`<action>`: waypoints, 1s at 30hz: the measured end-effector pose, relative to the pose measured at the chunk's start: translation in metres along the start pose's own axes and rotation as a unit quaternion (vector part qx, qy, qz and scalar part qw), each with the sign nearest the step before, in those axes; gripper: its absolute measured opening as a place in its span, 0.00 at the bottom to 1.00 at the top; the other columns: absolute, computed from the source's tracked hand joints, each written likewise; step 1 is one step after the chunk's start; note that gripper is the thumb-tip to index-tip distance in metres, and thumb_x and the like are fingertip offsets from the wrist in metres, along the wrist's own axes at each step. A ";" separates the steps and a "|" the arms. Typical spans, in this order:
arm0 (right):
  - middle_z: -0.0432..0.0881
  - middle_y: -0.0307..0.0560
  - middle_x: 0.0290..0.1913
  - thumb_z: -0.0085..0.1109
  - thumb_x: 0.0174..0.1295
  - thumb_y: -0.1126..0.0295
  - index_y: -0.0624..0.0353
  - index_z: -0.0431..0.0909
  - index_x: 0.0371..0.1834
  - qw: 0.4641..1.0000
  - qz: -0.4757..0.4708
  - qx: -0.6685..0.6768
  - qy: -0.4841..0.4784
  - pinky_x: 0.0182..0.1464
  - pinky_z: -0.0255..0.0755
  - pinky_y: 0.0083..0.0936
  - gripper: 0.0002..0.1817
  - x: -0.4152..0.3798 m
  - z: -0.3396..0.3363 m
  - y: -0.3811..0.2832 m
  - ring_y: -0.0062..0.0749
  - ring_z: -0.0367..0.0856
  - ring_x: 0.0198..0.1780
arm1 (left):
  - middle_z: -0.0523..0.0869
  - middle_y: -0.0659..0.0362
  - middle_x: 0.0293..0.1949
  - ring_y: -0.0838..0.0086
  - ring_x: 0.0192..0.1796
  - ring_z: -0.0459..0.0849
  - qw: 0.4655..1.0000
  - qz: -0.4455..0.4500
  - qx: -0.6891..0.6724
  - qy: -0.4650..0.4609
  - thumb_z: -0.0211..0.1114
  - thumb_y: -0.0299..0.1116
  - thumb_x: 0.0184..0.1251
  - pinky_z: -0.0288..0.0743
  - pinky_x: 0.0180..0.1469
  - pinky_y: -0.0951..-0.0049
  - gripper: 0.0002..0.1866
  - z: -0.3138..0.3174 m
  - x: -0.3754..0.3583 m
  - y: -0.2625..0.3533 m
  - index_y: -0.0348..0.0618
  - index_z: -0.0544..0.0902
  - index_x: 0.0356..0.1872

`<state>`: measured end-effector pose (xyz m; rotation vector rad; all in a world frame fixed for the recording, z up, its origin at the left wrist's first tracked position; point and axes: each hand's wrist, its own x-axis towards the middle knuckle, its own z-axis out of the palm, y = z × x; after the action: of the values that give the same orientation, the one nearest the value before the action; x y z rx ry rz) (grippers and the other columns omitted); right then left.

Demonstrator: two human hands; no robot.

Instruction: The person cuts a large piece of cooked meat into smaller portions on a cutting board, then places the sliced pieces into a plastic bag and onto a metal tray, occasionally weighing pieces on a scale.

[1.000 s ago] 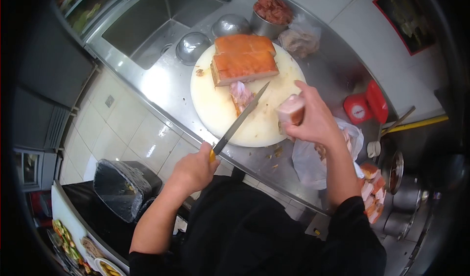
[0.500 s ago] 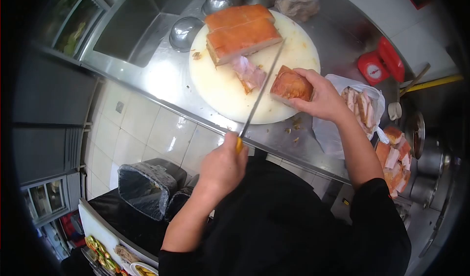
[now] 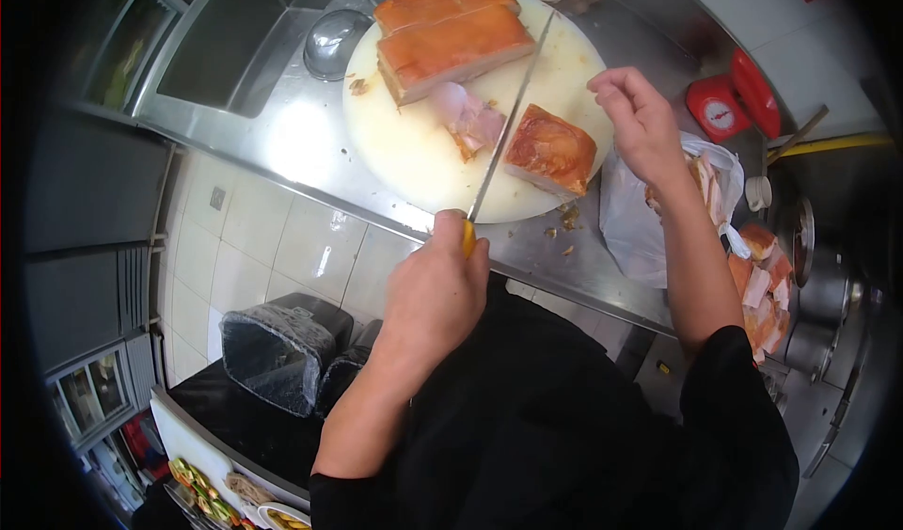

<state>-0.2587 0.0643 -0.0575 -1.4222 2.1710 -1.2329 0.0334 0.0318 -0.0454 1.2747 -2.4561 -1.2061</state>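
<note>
My left hand (image 3: pixel 435 290) is closed around the yellow handle of a long knife (image 3: pixel 513 121), whose blade slants up across the round white cutting board (image 3: pixel 404 177). Just right of the blade lies a block of roast pork (image 3: pixel 553 149) with browned skin. Above the board's right edge, my right hand (image 3: pixel 644 121) hangs free of the block, fingers loosely bent and apart, holding nothing. Left of the blade is a pale pink piece of meat (image 3: pixel 470 121). Two larger orange-skinned slabs of pork (image 3: pixel 456 55) lie side by side at the back of the board.
A plastic bag (image 3: pixel 635 224) of sliced meat stands right of the board, near a red scale (image 3: pixel 720 111). More cut pork (image 3: pixel 764 290) lies farther right. Metal bowls (image 3: pixel 336 46) and a sink (image 3: pixel 230 55) are at the left. A lined bin (image 3: pixel 273 356) stands below the counter.
My right hand has let go of the pork block and lifted up and to the right. The block now rests on the board. The knife stays in my left hand, and the view has shifted slightly.
</note>
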 end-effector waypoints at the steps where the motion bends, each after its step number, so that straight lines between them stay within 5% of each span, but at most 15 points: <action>1: 0.85 0.44 0.38 0.60 0.73 0.62 0.63 0.82 0.47 1.000 0.002 -0.001 -0.014 0.47 0.77 0.25 0.14 -0.003 0.000 0.002 0.25 0.82 0.40 | 0.86 0.37 0.29 0.38 0.36 0.87 1.000 0.000 -0.001 0.002 0.61 0.36 0.77 0.77 0.40 0.41 0.14 0.000 0.000 -0.001 0.36 0.70 0.50; 11: 0.84 0.52 0.54 0.66 0.65 0.63 0.60 0.82 0.52 0.993 -0.064 -0.056 -0.086 0.56 0.79 0.38 0.17 -0.013 0.001 -0.015 0.43 0.85 0.50 | 0.86 0.35 0.28 0.34 0.35 0.86 1.000 0.010 -0.017 0.010 0.62 0.35 0.77 0.77 0.39 0.40 0.16 -0.002 0.000 -0.002 0.35 0.71 0.54; 14: 0.82 0.52 0.59 0.68 0.62 0.59 0.59 0.79 0.61 0.930 -0.286 -0.172 -0.154 0.61 0.78 0.42 0.25 -0.015 0.008 -0.024 0.48 0.82 0.58 | 0.86 0.35 0.29 0.34 0.35 0.86 0.999 0.009 -0.019 0.031 0.62 0.35 0.77 0.77 0.39 0.39 0.16 0.001 -0.002 -0.015 0.35 0.71 0.55; 17: 0.77 0.59 0.67 0.69 0.61 0.55 0.58 0.78 0.66 0.904 -0.166 -0.285 -0.274 0.64 0.77 0.49 0.31 -0.014 0.028 -0.035 0.60 0.80 0.62 | 0.86 0.34 0.30 0.33 0.36 0.85 0.999 -0.013 -0.028 0.034 0.63 0.35 0.77 0.77 0.39 0.39 0.17 -0.005 -0.003 -0.016 0.34 0.71 0.56; 20: 0.69 0.62 0.74 0.70 0.59 0.52 0.58 0.76 0.70 0.894 0.173 -0.347 -0.225 0.64 0.77 0.51 0.37 0.015 0.034 -0.048 0.64 0.79 0.64 | 0.86 0.34 0.31 0.33 0.37 0.85 0.998 -0.023 -0.040 0.040 0.63 0.36 0.78 0.77 0.38 0.40 0.18 -0.010 -0.009 -0.018 0.34 0.71 0.57; 22: 0.68 0.62 0.75 0.73 0.56 0.51 0.60 0.74 0.71 0.859 0.251 -0.356 -0.270 0.67 0.75 0.49 0.41 0.031 0.008 -0.062 0.65 0.76 0.66 | 0.86 0.34 0.30 0.33 0.36 0.85 0.998 -0.033 -0.045 0.041 0.63 0.36 0.77 0.77 0.38 0.40 0.18 -0.013 -0.015 -0.022 0.34 0.71 0.57; 24: 0.69 0.62 0.75 0.75 0.53 0.50 0.61 0.73 0.72 0.860 0.167 -0.379 -0.299 0.69 0.74 0.45 0.45 0.029 -0.015 -0.060 0.64 0.74 0.69 | 0.86 0.34 0.30 0.33 0.36 0.85 0.997 -0.043 -0.047 0.040 0.63 0.36 0.77 0.77 0.38 0.41 0.18 -0.013 -0.022 -0.027 0.34 0.71 0.56; 27: 0.76 0.63 0.68 0.80 0.46 0.48 0.63 0.70 0.73 0.860 -0.194 -0.378 -0.281 0.71 0.68 0.41 0.52 0.000 -0.027 -0.026 0.58 0.71 0.72 | 0.86 0.35 0.29 0.34 0.36 0.85 0.997 -0.048 -0.052 0.028 0.62 0.36 0.77 0.78 0.39 0.41 0.17 -0.008 -0.025 -0.030 0.34 0.71 0.55; 30: 0.75 0.62 0.65 0.80 0.46 0.49 0.62 0.68 0.74 0.896 -0.134 -0.279 -0.318 0.69 0.69 0.44 0.52 0.008 0.003 -0.002 0.57 0.74 0.68 | 0.86 0.36 0.29 0.35 0.36 0.86 0.998 -0.027 -0.046 0.015 0.62 0.36 0.77 0.78 0.40 0.41 0.16 -0.001 -0.025 -0.024 0.35 0.70 0.53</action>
<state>-0.2589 0.0557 -0.0560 -2.0300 1.9415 -0.0971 0.0649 0.0412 -0.0557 1.3303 -2.3307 -1.2888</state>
